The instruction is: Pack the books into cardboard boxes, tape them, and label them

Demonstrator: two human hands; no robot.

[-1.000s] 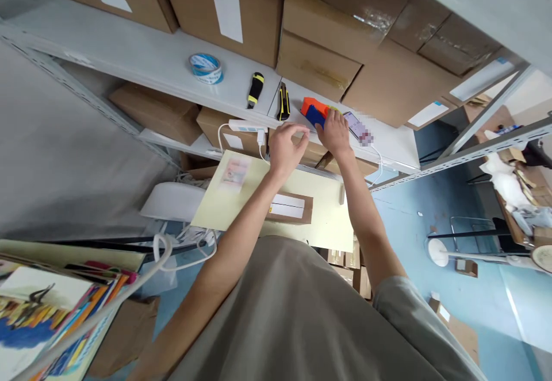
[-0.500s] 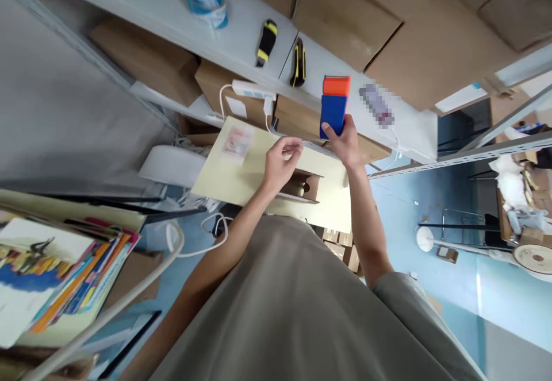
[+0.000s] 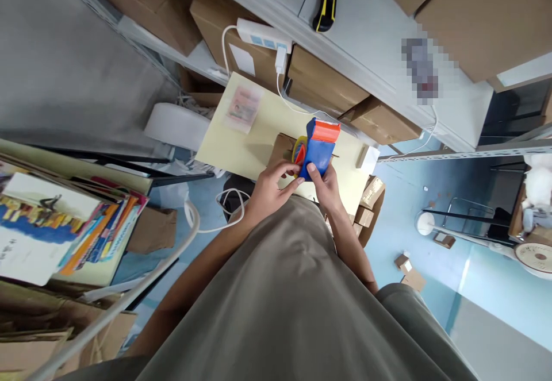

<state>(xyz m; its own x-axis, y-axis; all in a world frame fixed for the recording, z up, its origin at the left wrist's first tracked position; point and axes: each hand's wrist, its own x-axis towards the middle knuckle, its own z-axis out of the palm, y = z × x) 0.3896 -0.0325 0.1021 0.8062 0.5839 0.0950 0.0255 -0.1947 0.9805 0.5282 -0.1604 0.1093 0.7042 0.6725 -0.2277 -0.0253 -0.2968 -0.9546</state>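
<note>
A blue and orange tape dispenser with a toothed edge is held up before my body, above the pale yellow table. My right hand is closed round its lower end, thumb on the blue face. My left hand is closed too, its fingertips pinching at the dispenser's left side near the yellow-rimmed tape roll. Exactly what those fingertips grip is partly hidden. Behind the dispenser lies a brown cardboard box, mostly covered by the hands and the tool.
On the grey shelf lie a black and yellow utility knife and a blurred-out object. A power strip with a white cable sits beyond the table. A small white box stands at the table's right edge. Magazines lean at left.
My right hand has brought the tape dispenser from near the shelf down toward my body. My left hand, earlier empty with curled fingers, now meets it at its side. The view has tilted downward.
</note>
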